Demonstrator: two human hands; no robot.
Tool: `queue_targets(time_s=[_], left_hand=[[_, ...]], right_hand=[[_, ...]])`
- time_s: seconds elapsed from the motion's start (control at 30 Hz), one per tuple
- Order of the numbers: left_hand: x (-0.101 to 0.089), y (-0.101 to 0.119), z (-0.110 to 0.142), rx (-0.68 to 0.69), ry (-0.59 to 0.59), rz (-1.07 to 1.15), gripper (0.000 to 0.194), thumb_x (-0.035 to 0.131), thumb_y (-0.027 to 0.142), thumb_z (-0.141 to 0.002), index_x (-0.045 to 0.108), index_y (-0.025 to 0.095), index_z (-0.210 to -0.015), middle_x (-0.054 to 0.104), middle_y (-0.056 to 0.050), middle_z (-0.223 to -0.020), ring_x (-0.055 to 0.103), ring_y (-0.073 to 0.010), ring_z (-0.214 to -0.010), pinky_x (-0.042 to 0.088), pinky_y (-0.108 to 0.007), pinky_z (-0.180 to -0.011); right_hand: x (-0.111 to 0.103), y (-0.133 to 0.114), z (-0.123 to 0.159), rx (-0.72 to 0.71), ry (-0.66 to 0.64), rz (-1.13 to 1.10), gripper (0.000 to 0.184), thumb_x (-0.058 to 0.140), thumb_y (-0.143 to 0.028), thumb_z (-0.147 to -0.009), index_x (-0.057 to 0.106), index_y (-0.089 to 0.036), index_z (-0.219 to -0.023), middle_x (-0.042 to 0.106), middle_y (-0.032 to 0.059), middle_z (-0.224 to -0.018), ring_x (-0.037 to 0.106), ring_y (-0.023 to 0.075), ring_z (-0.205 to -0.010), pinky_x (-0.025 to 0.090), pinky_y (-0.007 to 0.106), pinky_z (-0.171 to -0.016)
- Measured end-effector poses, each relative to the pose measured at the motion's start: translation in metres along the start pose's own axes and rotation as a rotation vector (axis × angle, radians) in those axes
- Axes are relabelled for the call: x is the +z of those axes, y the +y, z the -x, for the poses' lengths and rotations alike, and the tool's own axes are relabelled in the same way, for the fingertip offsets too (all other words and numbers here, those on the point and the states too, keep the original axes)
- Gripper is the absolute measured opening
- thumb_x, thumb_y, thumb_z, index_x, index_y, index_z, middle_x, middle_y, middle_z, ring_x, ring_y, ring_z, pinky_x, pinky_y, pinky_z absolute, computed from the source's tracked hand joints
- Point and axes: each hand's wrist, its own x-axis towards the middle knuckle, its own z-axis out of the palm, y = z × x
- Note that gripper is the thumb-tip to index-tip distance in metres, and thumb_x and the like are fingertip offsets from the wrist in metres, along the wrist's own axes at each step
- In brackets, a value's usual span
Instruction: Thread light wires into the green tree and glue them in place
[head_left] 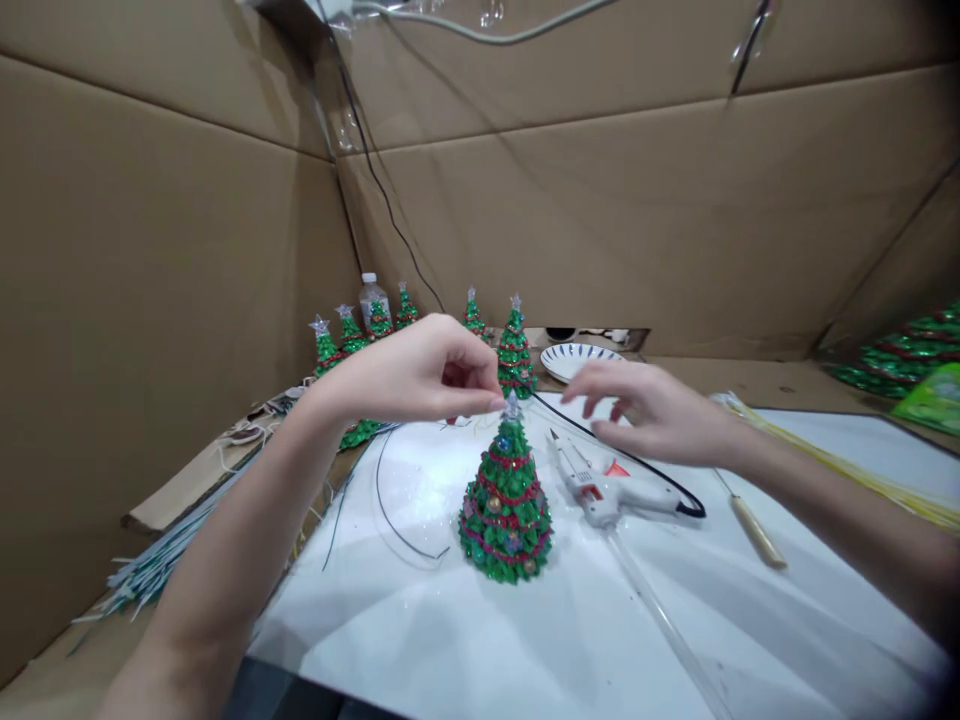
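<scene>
While the left hand [420, 375] pinches the clear star [512, 405] atop a small green Christmas tree [506, 510] at the white bench's [465, 650] centre, the right hand [652, 415] hovers at three o'clock, fingers loosely spread, above a white glue gun [607, 485]. No writing is legible.

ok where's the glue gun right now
In the head view the glue gun lies on the white board, just right of the small tree and below the right hand.
</scene>
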Motion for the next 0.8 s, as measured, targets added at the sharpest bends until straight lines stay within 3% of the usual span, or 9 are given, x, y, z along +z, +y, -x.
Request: queue_targets(time_s=[0.13,0.27,0.43,0.57,0.67,0.8], left_hand=[[-0.006,-0.004,-0.003,0.023,-0.045,-0.027,0.020,0.060,0.025,-0.087,0.071,0.011,-0.078,0.064,-0.003,-0.061,0.056,-0.0078,-0.054,0.043,-0.018,-0.049],[-0.009,-0.009,-0.007,0.077,-0.089,-0.023,0.020,0.059,0.023,-0.089,0.072,0.010,-0.081,0.066,-0.003,-0.064,0.058,-0.0082,-0.056,0.045,-0.019,-0.053],[-0.010,-0.018,-0.011,0.165,-0.124,0.006,0.019,0.059,0.021,-0.090,0.071,0.009,-0.082,0.068,-0.004,-0.066,0.059,-0.0088,-0.059,0.046,-0.020,-0.056],[-0.012,-0.021,-0.014,0.217,-0.147,0.006,0.018,0.059,0.019,-0.091,0.071,0.009,-0.083,0.069,-0.004,-0.069,0.061,-0.0093,-0.062,0.046,-0.021,-0.058],[-0.014,-0.021,-0.019,0.243,-0.177,-0.004,0.017,0.059,0.018,-0.091,0.072,0.010,-0.085,0.070,-0.004,-0.070,0.062,-0.0103,-0.064,0.046,-0.022,-0.060],[-0.020,-0.019,-0.025,0.255,-0.222,-0.009,0.013,0.061,0.015,-0.089,0.072,0.011,-0.084,0.069,-0.004,-0.068,0.061,-0.0105,-0.062,0.046,-0.022,-0.058]], right_hand=[[0.007,0.045,0.027,0.221,-0.350,0.276,0.041,0.057,-0.022,-0.068,0.066,-0.019,-0.108,0.066,0.0099,-0.107,0.064,0.0260,-0.093,0.051,0.037,-0.076],[0.021,0.054,0.044,0.279,-0.502,0.311,0.051,0.056,-0.018,-0.059,0.065,-0.020,-0.109,0.064,0.0098,-0.111,0.064,0.0284,-0.094,0.050,0.039,-0.078],[0.040,0.050,0.049,0.244,-0.457,0.413,0.042,0.049,-0.010,-0.062,0.066,-0.020,-0.100,0.064,0.0095,-0.105,0.066,0.0270,-0.093,0.052,0.040,-0.078],[0.048,0.060,0.060,0.200,-0.385,0.508,0.045,0.042,-0.005,-0.069,0.064,-0.020,-0.105,0.061,0.0108,-0.117,0.067,0.0234,-0.086,0.055,0.040,-0.075],[0.043,0.071,0.070,0.089,-0.226,0.564,0.046,0.041,-0.003,-0.072,0.063,-0.020,-0.109,0.055,0.0141,-0.129,0.066,0.0259,-0.098,0.056,0.043,-0.080],[0.017,0.077,0.081,-0.025,-0.036,0.530,0.052,0.042,-0.009,-0.083,0.056,-0.030,-0.128,0.049,0.0129,-0.140,0.062,0.0281,-0.113,0.057,0.043,-0.083]])
